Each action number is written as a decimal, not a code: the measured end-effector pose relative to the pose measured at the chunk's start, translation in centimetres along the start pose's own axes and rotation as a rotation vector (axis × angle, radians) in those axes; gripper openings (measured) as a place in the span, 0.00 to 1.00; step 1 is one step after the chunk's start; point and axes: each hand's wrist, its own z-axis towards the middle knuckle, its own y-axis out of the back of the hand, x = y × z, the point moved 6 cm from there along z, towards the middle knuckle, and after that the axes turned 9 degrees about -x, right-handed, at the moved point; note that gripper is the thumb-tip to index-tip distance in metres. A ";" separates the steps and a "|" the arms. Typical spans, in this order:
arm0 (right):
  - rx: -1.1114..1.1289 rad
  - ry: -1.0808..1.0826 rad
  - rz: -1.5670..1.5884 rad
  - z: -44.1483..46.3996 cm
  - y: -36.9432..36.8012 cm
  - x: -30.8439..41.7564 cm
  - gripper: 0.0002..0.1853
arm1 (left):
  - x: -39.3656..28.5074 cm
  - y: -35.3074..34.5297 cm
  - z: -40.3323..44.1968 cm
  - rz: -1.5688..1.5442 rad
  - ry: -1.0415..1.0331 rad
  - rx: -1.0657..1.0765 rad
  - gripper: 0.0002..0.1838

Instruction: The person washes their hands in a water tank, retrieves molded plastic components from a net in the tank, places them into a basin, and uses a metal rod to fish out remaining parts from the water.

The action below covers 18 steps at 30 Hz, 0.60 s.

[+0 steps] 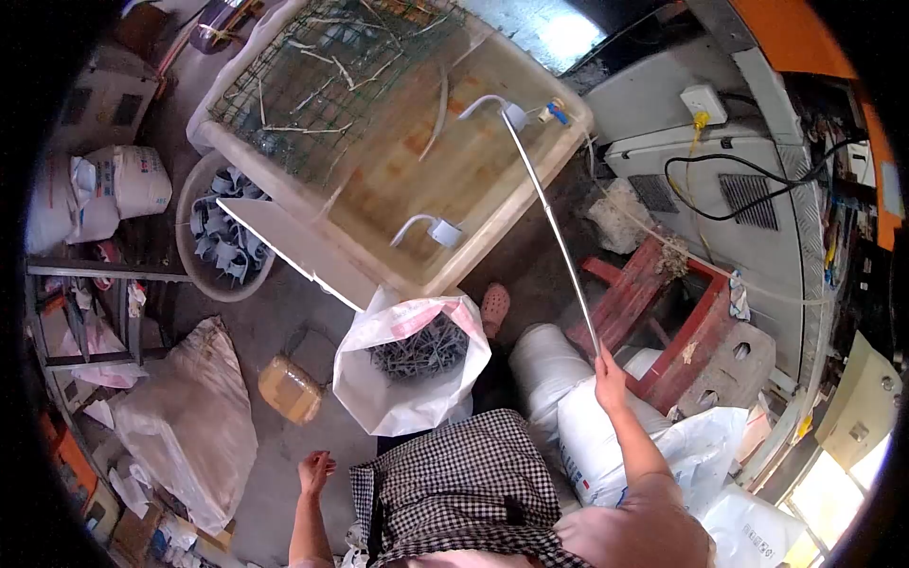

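My right hand (609, 371) is closed around the near end of a long thin metal rod (554, 227). The rod slants up to the far right of a large water tank (379, 248); its tip meets a white plastic part with a curved arm (511, 115). A similar white part (443, 233) lies at the tank's near corner. My left hand (315, 470) hangs at the lower left with fingers loosely bent and apart, holding nothing. In front of me stands an open white sack (355, 377) with grey plastic pieces (421, 352) inside.
Green mesh (312, 95) covers the tank's left half, with sticks on it. A white board (284, 248) leans beside a tub (194, 260) of grey scraps. A taped package (290, 390) lies on the floor. Full white sacks (592, 426) and a red metal frame (653, 312) stand at right.
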 end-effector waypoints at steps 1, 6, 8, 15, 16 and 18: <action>-0.005 0.001 0.005 0.0 -0.4 -0.1 0.20 | -0.1 -0.2 0.2 0.001 -0.007 0.000 0.12; 0.010 -0.051 0.057 2.4 -4.8 0.4 0.19 | -1.5 -0.8 0.2 -0.028 -0.105 0.054 0.12; 0.024 -0.095 0.082 4.4 -7.3 0.2 0.19 | -1.6 -0.5 0.5 -0.036 -0.116 0.060 0.13; -0.088 -0.049 0.111 7.2 -11.5 3.2 0.19 | -2.2 -1.2 -0.2 -0.017 -0.102 0.043 0.12; -0.098 -0.066 0.104 7.6 -11.4 4.0 0.19 | -2.0 -1.4 -0.2 -0.024 -0.100 0.042 0.12; -0.138 -0.026 0.121 8.9 -11.8 4.6 0.19 | -1.3 -1.8 -0.1 -0.047 -0.056 0.051 0.12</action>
